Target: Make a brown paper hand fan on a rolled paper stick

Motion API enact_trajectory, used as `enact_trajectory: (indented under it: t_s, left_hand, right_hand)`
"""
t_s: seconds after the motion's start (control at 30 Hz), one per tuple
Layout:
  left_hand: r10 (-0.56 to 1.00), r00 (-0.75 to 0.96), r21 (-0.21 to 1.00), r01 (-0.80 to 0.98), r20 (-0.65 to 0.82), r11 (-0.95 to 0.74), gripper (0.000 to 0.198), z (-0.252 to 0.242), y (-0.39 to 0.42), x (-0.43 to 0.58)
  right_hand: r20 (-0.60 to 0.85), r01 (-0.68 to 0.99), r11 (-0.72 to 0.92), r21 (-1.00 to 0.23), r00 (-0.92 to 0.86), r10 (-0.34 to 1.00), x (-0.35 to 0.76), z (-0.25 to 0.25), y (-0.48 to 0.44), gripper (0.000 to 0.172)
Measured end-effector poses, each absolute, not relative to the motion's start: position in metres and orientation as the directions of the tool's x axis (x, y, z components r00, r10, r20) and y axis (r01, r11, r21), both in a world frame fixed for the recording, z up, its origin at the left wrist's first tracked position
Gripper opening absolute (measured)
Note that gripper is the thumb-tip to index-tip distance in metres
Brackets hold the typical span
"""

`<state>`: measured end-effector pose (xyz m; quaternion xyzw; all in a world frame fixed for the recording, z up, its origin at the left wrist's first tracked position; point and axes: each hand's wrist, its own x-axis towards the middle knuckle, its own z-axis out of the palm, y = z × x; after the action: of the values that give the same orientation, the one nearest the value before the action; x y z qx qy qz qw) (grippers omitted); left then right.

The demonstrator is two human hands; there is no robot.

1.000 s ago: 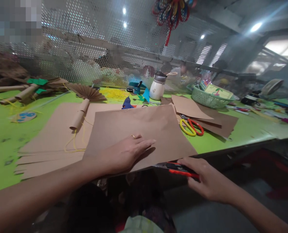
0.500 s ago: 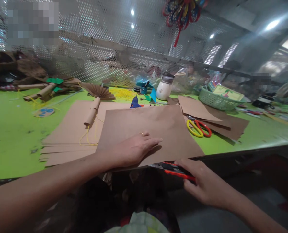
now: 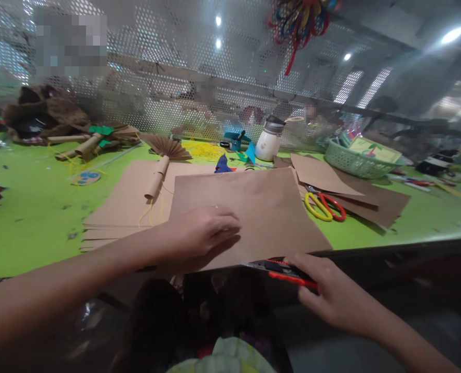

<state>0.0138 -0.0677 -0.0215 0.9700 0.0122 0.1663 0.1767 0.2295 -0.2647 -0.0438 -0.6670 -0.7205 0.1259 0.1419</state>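
A large sheet of brown kraft paper (image 3: 269,207) lies at the table's front edge, over other sheets. My right hand (image 3: 327,285) grips a red and black utility knife (image 3: 288,270), its blade at the sheet's near edge. Over the left part of the sheet is my left hand (image 3: 203,230), fingers curled in and a shadow beneath; I see nothing in it. To the right of the sheet lie scissors (image 3: 325,206) with one yellow and one red handle.
A stack of kraft sheets (image 3: 113,207) on the left bears a paper fan (image 3: 166,147) with a rolled handle. Behind are a blue glue gun (image 3: 223,165), a white bottle (image 3: 269,141) and a green basket (image 3: 358,160). A perforated metal screen (image 3: 168,62) stands at the back.
My left hand has moved back to the left, and its outstretched fingers have curled in. The knife stays at the paper's near edge. The whole view has shifted slightly.
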Motion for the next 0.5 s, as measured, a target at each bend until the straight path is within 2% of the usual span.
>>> enact_trajectory:
  t_s: [0.1,0.3,0.5]
  left_hand:
    - [0.087,0.966,0.281,0.015,0.243,-0.96,0.027,-0.026,-0.056,-0.014]
    - [0.013,0.965,0.132,-0.023,0.263,-0.991,0.033,-0.042,-0.052,-0.034]
    - [0.017,0.969,0.119,-0.013,0.248,-0.993,0.031,-0.036,-0.057,-0.029]
  right_hand:
    - [0.023,0.914,0.081,-0.397,-0.078,0.997,0.234,-0.043,-0.265,0.044]
    - [-0.018,0.918,0.068,-0.39,-0.081,0.997,0.233,-0.042,-0.265,0.043]
    - [0.053,0.93,0.122,-0.346,-0.11,0.992,0.23,-0.053,-0.265,0.044]
